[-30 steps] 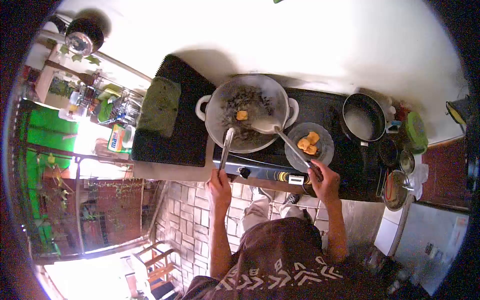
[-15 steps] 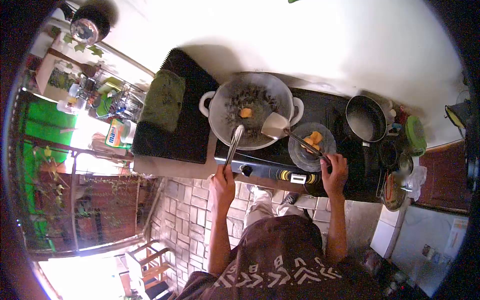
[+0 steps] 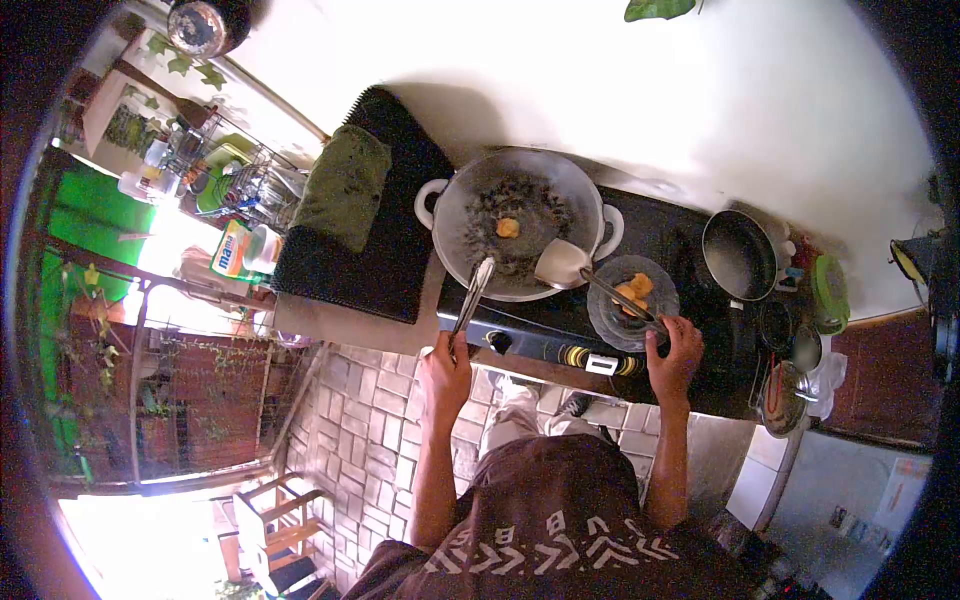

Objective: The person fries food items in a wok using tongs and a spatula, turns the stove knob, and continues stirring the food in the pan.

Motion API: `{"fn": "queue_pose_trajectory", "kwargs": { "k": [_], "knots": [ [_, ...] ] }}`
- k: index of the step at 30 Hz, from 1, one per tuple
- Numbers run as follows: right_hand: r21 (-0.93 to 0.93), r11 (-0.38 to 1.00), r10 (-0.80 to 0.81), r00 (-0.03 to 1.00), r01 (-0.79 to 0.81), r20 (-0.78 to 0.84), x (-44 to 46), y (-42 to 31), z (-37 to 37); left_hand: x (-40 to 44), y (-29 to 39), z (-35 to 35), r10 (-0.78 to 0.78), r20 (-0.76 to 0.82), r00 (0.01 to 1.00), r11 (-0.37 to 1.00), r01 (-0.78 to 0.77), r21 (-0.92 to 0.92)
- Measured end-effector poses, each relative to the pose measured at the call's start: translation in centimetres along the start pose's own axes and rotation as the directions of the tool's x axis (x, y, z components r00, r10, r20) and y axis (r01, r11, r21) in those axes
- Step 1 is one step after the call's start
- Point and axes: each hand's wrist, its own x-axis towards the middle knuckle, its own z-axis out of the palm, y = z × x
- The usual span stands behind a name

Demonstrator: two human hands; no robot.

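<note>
My left hand [image 3: 446, 372] is closed around metal tongs [image 3: 474, 294], whose tips reach the near rim of a large two-handled pan [image 3: 462, 205]. My right hand [image 3: 675, 358] grips the handle of a spatula [image 3: 563, 264]; its wide blade rests over the pan's right side. One golden fried piece [image 3: 507, 228] lies in the pan among dark bits and oil. Under the spatula's handle, a glass plate [image 3: 606, 311] holds several golden pieces [image 3: 636, 290], partly covered by the handle.
The pan sits on a black stove [image 3: 540, 345]. A green cloth [image 3: 342, 190] lies on a black ridged surface [image 3: 400, 270] at left. On the right are a small black pan [image 3: 740, 256], a green lid [image 3: 829, 292] and a strainer [image 3: 783, 400]. A dish rack [image 3: 262, 185] stands far left.
The spatula blade has moved from the pan's inside toward its right rim, and my right hand has shifted right. The whole view has also shifted. Both hands keep their utensils.
</note>
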Motion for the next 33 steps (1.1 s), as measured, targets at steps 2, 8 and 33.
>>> {"fn": "queue_pose_trajectory", "kwargs": {
  "k": [2, 8, 33],
  "knots": [
    [-0.019, 1.000, 0.004, 1.000, -0.004, 0.002, -0.2, -0.1, 0.0, 0.0, -0.3, 0.1, 0.004, -0.002, 1.000, 1.000, -0.004, -0.019],
    [-0.100, 0.995, -0.039, 0.996, 0.031, -0.081, 0.3, -2.6, -1.8, -0.2, -0.3, -0.1, 0.034, -0.020, 0.999, 0.999, -0.035, -0.025],
    [0.283, 0.381, 0.062, 0.329, -0.880, 0.942, -9.3, -18.1, 17.8, 7.1, -5.0, -0.7, 0.381, 0.033, 0.924, 0.924, -0.381, 0.006]
  ]
}}
